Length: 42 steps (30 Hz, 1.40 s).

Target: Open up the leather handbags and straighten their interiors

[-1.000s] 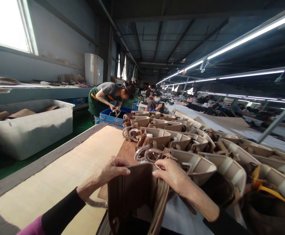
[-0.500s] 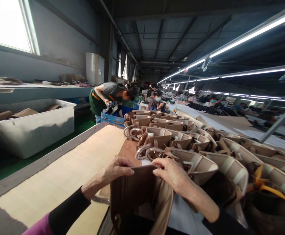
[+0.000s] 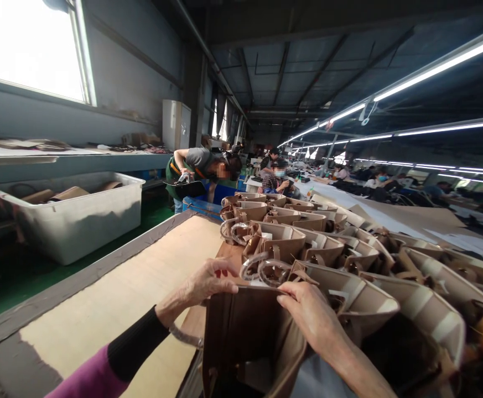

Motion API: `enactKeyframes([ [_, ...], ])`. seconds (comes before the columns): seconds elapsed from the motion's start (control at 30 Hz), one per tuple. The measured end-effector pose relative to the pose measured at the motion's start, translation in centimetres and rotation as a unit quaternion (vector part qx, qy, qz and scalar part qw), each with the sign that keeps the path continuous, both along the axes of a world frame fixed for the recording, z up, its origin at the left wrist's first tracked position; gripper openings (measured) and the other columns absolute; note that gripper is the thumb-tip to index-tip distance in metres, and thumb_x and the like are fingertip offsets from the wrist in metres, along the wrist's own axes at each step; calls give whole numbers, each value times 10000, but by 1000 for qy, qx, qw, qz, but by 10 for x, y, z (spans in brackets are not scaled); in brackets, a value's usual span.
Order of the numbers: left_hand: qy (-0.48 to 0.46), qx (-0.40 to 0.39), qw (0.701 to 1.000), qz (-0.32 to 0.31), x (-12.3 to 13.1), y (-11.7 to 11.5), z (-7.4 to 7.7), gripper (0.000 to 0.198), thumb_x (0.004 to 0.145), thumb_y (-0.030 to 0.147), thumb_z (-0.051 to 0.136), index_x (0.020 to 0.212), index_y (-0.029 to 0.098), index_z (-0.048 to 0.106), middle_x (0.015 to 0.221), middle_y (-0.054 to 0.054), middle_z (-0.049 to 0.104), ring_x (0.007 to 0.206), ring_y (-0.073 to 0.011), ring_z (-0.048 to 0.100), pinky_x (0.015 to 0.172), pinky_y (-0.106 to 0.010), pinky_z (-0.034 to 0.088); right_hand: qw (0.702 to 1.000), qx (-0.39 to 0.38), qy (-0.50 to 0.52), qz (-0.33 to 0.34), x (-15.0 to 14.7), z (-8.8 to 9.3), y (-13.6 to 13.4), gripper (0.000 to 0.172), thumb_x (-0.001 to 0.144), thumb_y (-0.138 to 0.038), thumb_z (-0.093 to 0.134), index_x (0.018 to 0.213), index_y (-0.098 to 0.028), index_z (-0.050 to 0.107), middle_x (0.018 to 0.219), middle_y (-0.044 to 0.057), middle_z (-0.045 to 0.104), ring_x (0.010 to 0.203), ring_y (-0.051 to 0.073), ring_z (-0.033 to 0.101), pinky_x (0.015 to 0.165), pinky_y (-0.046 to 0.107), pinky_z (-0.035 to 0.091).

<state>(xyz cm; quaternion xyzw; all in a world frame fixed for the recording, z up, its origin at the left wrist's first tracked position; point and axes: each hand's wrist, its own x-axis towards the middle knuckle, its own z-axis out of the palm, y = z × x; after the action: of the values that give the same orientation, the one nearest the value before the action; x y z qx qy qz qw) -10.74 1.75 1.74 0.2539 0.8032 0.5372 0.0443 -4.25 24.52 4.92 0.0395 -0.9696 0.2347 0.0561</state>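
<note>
A brown handbag point(image 3: 241, 326) stands open-topped in front of me, its dark inside facing up. My left hand point(image 3: 202, 284) pinches the far rim near its left corner, thumb on the inner side. Farther right along that rim, my right hand point(image 3: 307, 309) grips the edge between thumb and fingers. A plastic-wrapped handle point(image 3: 187, 336) sticks out on the bag's left side. Just beyond the rim are the wrapped handles point(image 3: 266, 269) of a neighbouring bag. The handbag's lower part falls outside the view.
Rows of similar open bags point(image 3: 349, 287) crowd the table to the right and ahead. On the left lies a pale board point(image 3: 133, 293) with a grey border. Past it stands a white tub point(image 3: 95, 221) with brown pieces inside. A co-worker point(image 3: 195, 166) bends over a blue bin point(image 3: 202, 205).
The view has turned slightly left, so everything sits farther right. Both hands keep their hold on the bag's rim. The co-worker's hand has shifted with a dark piece.
</note>
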Motion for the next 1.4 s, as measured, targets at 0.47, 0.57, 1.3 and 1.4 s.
enactKeyframes([
  [0.47,81,-46,986,138,73,-10,-19,137,754,198,545,883,187,588,898,-38,615,855,-176,540,744,-278,437,999,42,-6,-29,8,1,-11,204,829,-136,508,742,-225,670,767,25,694,831,222,622,706,290,377],
  [0.57,104,-34,980,165,71,-2,-24,174,781,207,565,954,191,571,925,-38,622,865,-174,561,778,-288,458,999,37,-4,-31,11,-1,-10,205,827,-134,505,753,-226,673,781,25,694,845,230,620,718,295,382],
  [1.3,404,-161,897,79,42,29,61,183,924,113,388,926,160,564,924,-39,581,847,-146,524,739,-256,426,974,-169,92,-118,20,25,15,264,785,-344,458,857,-235,688,848,41,703,837,261,618,736,312,417],
  [1.4,385,-179,902,74,39,28,54,180,915,102,386,861,160,548,888,-29,571,815,-138,514,705,-248,406,973,-165,90,-131,21,17,12,262,799,-329,457,870,-233,690,877,45,705,864,262,615,770,316,410],
])
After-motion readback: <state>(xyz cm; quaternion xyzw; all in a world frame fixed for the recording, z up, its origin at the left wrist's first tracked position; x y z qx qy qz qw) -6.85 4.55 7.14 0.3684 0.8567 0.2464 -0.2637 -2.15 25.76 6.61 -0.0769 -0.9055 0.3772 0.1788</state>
